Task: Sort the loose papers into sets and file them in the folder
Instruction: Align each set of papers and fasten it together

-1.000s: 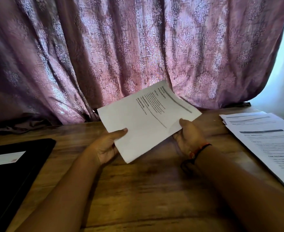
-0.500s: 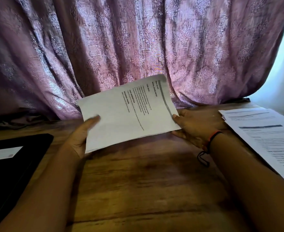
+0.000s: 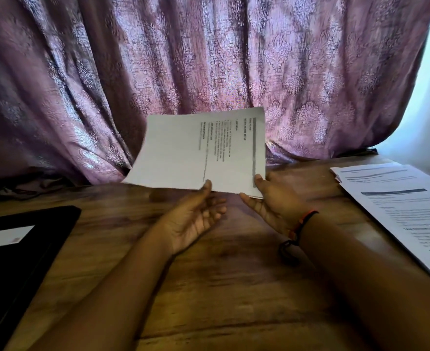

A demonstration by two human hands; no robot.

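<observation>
Now the printed set (image 3: 198, 153) sits at the middle of the frame, lifted off the wooden table (image 3: 221, 287) and standing in front of the purple curtain (image 3: 208, 59), with its dark header bar running down the right edge. A second ago it lay slanted, with one hand at each side; since then it has been turned and the left hand (image 3: 196, 219) has moved from the far left edge to the lower edge, close beside the right hand (image 3: 277, 203). The right hand pinches the lower right corner, thumb on top and fingers beneath. The left thumb touches the lower edge while its fingers curl loosely below the sheets; whether it actually pinches them, I cannot tell. This looks like squaring or checking one set before it goes anywhere, so filing is not yet begun. More loose papers (image 3: 398, 198) lie fanned at the right of the frame, and the black folder (image 3: 19, 262) lies closed at the lower left, well apart from the hands.
</observation>
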